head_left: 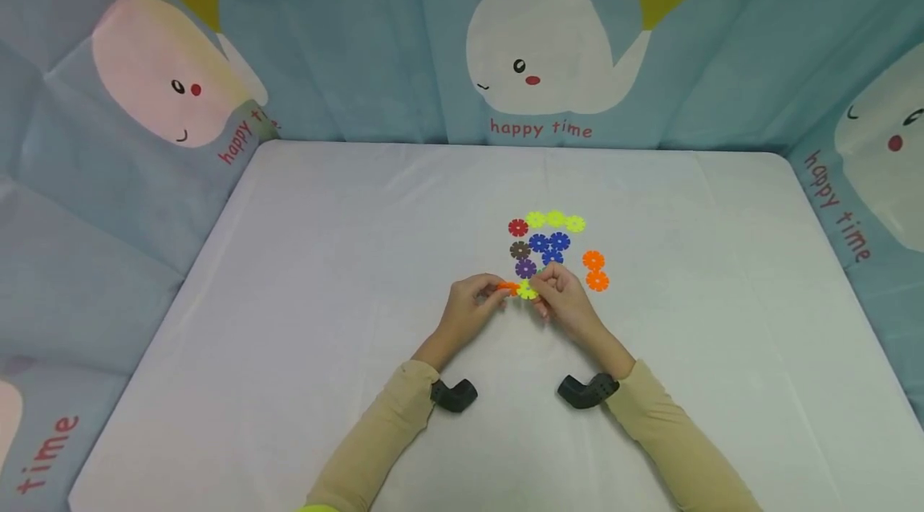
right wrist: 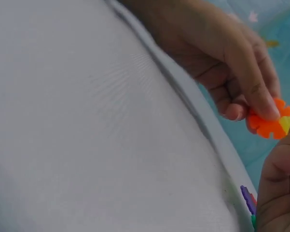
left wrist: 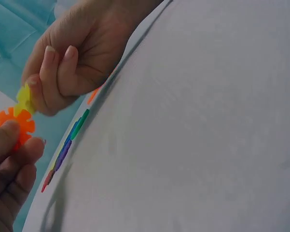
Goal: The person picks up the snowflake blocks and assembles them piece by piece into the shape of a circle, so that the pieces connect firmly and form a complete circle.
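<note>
Left hand (head_left: 472, 299): thumb and fingers closed in a pinch on an orange slotted disc (left wrist: 24, 126). Right hand (head_left: 566, 302): same deal, fingertips pinching a yellow slotted disc (head_left: 528, 290), other fingers curled in. Both discs sit between my hands, up off the table (head_left: 346, 255), edges meeting; can't tell if the slots are fully engaged. In the left wrist view the orange one shows its face, the yellow one is turned at an angle to it. Loose stock lies flat just beyond my hands: red disc (head_left: 518, 228) at far left, three yellow discs (head_left: 555, 218) in a row to its right, brown disc (head_left: 520, 250) nearer than the red, purple disc (head_left: 525, 268) nearer still. Three blue discs (head_left: 559, 241) cluster right of the brown and purple. Green disc (left wrist: 79, 124) is mostly behind my right hand from the head view. Two orange discs (head_left: 597, 281) stand apart to the right, touching or nearly so. Black mount (head_left: 455, 396) on each wrist, beige sleeves (head_left: 382, 432). Blue whale-print curtain (head_left: 390, 38) behind the table.
</note>
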A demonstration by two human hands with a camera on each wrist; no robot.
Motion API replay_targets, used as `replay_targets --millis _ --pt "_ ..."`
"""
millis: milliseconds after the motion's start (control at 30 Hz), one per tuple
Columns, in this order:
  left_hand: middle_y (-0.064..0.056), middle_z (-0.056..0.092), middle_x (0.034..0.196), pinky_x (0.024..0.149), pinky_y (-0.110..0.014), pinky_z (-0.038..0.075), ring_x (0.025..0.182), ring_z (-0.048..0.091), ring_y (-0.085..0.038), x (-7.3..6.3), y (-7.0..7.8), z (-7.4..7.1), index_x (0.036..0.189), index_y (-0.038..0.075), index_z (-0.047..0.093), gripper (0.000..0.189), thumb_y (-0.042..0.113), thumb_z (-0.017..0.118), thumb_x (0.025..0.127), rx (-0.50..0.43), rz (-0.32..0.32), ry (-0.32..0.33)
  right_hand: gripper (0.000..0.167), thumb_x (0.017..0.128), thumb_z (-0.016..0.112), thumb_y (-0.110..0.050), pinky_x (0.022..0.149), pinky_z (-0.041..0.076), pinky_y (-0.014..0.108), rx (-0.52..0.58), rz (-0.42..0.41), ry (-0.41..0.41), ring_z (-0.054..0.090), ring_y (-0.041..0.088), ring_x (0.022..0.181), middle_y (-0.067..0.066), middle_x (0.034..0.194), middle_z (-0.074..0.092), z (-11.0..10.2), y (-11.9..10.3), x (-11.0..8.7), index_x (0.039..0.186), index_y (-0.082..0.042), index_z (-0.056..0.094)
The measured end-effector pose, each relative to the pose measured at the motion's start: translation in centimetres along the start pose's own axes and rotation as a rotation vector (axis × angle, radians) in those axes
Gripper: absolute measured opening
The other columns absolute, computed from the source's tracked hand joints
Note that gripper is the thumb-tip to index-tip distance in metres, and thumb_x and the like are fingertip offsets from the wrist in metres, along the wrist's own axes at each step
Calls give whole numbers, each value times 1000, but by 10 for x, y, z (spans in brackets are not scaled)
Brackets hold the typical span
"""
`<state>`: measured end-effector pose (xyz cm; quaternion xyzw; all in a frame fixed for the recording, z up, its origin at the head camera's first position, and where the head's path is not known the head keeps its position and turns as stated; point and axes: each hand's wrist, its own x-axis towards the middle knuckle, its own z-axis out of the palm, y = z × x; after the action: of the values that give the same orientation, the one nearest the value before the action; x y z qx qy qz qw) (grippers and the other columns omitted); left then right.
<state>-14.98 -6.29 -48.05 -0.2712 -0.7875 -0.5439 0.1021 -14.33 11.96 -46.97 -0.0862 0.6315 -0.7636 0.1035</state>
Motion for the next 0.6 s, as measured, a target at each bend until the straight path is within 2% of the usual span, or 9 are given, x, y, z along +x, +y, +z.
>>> replay_targets --millis 200,267,500,600 --pt "-3 60 68 56 -19 43 59 55 -7 -2 5 5 86 -1 62 7 2 65 80 69 62 -49 10 92 47 -4 37 34 18 28 13 -19 41 9 40 2 55 51 2 2 -3 87 3 42" --pt "-4 60 68 54 -19 43 59 54 -8 -2 6 6 85 -2 62 8 1 66 79 78 77 -46 11 92 47 -3 36 33 18 34 14 -16 41 9 39 2 54 51 2 1 -3 86 3 42" --pt "-5 60 80 58 -20 42 65 48 -10 -1 4 7 89 -1 61 9 1 65 80 95 65 -44 9 93 46 -2 37 34 17 58 15 -24 41 8 40 2 56 52 4 3 0 86 1 42" --pt "-6 62 85 60 -21 42 68 49 -11 -1 4 6 93 -1 62 11 1 63 82 57 63 -56 9 93 45 -3 37 34 18 63 22 -42 41 9 40 2 55 52 4 2 1 86 1 42"
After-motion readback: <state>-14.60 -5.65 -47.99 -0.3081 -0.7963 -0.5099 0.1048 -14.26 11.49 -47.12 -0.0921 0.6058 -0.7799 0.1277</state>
